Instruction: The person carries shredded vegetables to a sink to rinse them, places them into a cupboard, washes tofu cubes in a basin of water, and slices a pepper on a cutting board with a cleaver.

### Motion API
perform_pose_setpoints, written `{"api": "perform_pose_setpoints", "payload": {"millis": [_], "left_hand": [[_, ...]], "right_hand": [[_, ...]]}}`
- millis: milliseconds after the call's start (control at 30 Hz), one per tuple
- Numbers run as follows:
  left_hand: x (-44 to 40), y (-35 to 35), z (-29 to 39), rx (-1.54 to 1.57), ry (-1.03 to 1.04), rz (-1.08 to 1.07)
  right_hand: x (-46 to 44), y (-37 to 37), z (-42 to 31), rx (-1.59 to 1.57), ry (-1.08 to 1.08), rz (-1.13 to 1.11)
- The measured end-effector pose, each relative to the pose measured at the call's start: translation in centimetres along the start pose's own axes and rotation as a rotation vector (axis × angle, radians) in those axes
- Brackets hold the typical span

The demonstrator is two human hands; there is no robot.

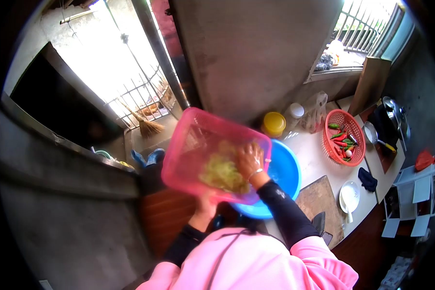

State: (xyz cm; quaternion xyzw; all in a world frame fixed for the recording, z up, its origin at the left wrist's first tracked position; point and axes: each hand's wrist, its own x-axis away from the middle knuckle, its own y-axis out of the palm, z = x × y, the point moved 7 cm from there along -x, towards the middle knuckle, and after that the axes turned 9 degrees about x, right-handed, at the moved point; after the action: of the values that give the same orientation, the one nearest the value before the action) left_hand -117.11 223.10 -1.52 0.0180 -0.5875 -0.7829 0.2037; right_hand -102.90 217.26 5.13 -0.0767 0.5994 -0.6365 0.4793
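A pink plastic basket (193, 145) is held up in front of me, tilted, partly over a blue basin (287, 169). Pale green chopped vegetables (222, 174) lie in it, blurred, so their kind is unclear. My left hand (207, 205) grips the near edge of the basket, its fingers partly hidden beneath. Inside the basket's right end is my right hand (250, 160), fingers stretched out beside the vegetables, with a bracelet on the wrist.
Right of the basin are a cutting board (324, 200) with a knife (319, 222), a white bowl (349, 195), and a red basket (327, 145) of peppers. A yellow-lidded container (274, 124) stands behind. A broom (150, 126) leans by the doorway.
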Motion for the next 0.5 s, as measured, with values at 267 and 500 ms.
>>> {"api": "perform_pose_setpoints", "payload": {"millis": [267, 500], "left_hand": [[-2.9, -5.5, -2.5, 0.027, -0.114, 0.116], [-0.8, -2.2, -0.7, 0.104, -0.011, 0.067]], "right_hand": [[1.9, 0.5, -3.6, -0.436, -0.141, -0.069], [2.6, -0.3, 6.8, -0.253, 0.477, -0.041]]}}
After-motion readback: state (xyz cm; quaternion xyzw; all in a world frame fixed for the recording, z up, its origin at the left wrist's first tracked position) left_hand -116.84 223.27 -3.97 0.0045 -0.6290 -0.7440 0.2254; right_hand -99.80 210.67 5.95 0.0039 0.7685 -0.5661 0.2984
